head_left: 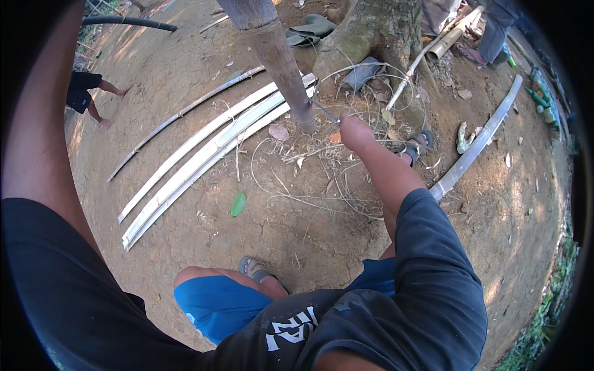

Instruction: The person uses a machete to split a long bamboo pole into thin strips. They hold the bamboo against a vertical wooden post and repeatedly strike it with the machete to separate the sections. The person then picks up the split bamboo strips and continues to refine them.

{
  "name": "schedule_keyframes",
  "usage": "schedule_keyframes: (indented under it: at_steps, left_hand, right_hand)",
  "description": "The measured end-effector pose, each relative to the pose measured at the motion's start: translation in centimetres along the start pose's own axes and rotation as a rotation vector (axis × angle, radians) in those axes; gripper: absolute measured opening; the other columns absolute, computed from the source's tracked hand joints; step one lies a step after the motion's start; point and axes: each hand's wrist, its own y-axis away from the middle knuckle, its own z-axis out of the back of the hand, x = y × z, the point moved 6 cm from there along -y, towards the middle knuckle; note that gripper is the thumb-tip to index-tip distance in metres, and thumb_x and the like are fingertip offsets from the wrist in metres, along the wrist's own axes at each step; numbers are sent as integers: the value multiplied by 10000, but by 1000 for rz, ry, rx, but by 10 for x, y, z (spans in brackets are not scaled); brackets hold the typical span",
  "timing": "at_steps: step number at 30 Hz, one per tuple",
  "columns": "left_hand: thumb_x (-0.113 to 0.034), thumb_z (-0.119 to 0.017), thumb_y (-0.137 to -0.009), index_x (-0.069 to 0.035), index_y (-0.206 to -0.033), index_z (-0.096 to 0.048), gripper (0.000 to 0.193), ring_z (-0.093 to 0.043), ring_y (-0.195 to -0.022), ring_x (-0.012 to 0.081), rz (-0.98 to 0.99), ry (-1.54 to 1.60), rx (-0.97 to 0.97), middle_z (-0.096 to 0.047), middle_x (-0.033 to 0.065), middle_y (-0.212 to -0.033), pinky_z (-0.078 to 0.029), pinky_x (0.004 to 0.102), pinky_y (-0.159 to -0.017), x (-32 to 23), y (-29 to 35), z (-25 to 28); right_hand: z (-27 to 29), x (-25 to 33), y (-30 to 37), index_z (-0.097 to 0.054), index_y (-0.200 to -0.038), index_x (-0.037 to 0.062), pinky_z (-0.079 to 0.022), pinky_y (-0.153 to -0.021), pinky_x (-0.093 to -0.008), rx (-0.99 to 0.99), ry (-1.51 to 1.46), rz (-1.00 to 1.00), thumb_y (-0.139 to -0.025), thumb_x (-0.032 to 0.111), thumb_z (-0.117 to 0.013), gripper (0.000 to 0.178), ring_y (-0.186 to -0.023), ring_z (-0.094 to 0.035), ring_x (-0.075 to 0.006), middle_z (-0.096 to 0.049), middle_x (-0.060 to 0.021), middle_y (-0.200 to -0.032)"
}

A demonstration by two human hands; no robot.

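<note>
L arm runs up out of frame, fingers unseen, can't tell. Bamboo pole (pixel 278 62) stands upright mid-ground. R hand (pixel 354 131) just right of its base, fist closed on thin blade (pixel 325 110), tip pointing up-left at pole.

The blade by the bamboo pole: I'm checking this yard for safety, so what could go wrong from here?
The right hand holds a thin blade close against the upright bamboo pole; a slip could swing it toward the sandalled foot just beside. Curly shavings litter the dirt underfoot and may snag a sandal. A bystander's bare legs stand near the split bamboo strips.
</note>
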Motion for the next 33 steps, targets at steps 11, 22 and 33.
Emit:
schedule_keyframes:
  at_steps: [11,22,33]
  left_hand:
    - [-676,-408,-924,36,-1055,-627,757,-565,-911,228,28,-57,8,-625,153,-976,-431,362,-805,16,43,23]
    - [-654,-418,-933,29,-1055,-615,722,-550,-890,211,48,-75,21,-613,135,-958,-424,348,-785,28,78,32]
    - [-633,-428,-941,22,-1055,-602,687,-535,-869,193,67,-78,22,-601,117,-940,-417,333,-764,37,89,33]
  right_hand:
    - [101,93,28,-578,-1142,31,-499,-835,-429,-306,-612,196,-808,195,-680,385,-952,-648,-368,-670,-220,-1001]
    - [-100,-33,-38,-507,-1227,23,-514,-881,-455,107,-120,-149,-867,69,-568,368,-1048,-641,-370,-657,-250,-1080]
    - [-11,8,-57,-608,-1057,43,-496,-831,-460,-50,-295,171,-781,217,-673,332,-938,-645,-390,-671,-204,-972]
